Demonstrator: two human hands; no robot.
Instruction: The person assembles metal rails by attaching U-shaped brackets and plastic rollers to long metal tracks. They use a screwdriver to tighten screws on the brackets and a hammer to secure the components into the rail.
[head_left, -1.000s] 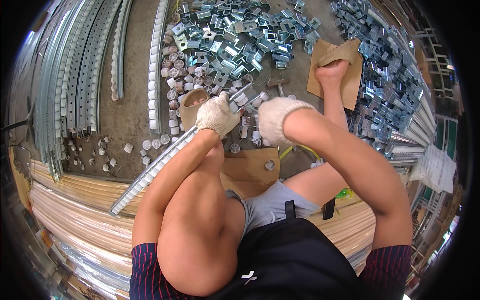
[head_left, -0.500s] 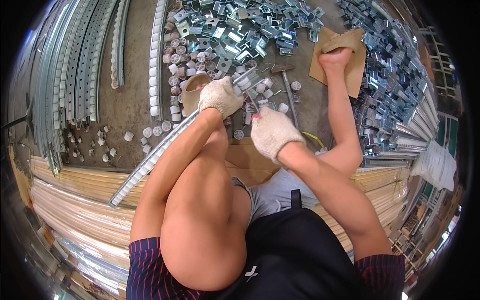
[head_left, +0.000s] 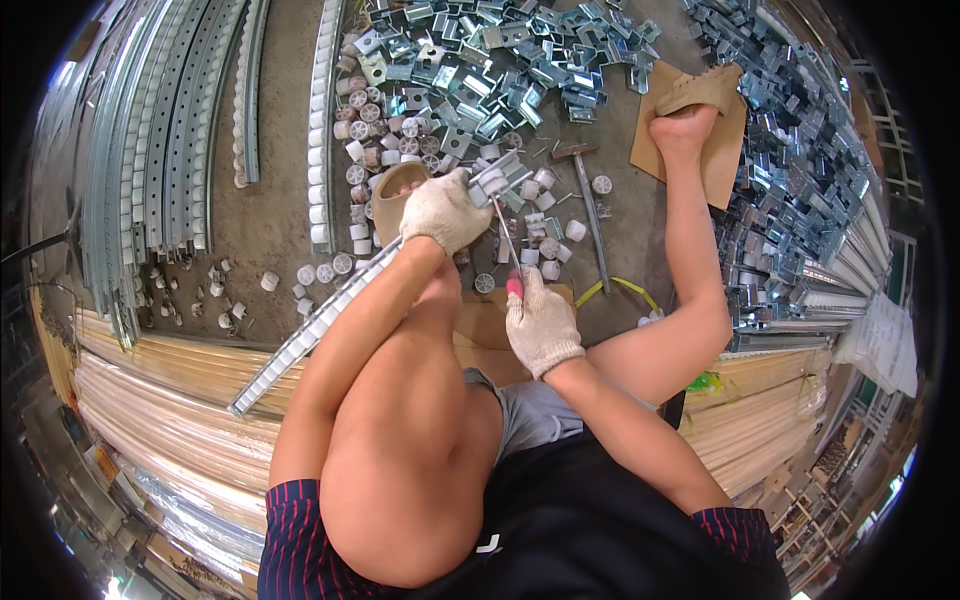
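Observation:
My left hand (head_left: 445,212), in a cream knit glove, is closed around the upper part of a narrow metal roller track (head_left: 318,328) with white rollers. The track slants past my left knee. At its far end, just beyond my fingers, a white roller (head_left: 491,182) sits in the channel. My right hand (head_left: 544,322), also gloved, grips a screwdriver (head_left: 508,232) by its pink-red handle, mostly hidden in the fist. The thin shaft points away from me, its tip at or close to the track's end; contact is not clear.
A hammer (head_left: 592,215) lies right of loose white rollers (head_left: 355,175). Beyond is a heap of metal brackets (head_left: 500,65), with another heap (head_left: 775,190) at right. Long tracks (head_left: 180,130) lie left. My feet rest in slippers, one on cardboard (head_left: 648,130). Wrapped bundles (head_left: 190,400) lie behind.
My right hand has drawn back toward me with the screwdriver, exposing more of its shaft. My left hand keeps its hold on the track. The whole view has shifted slightly.

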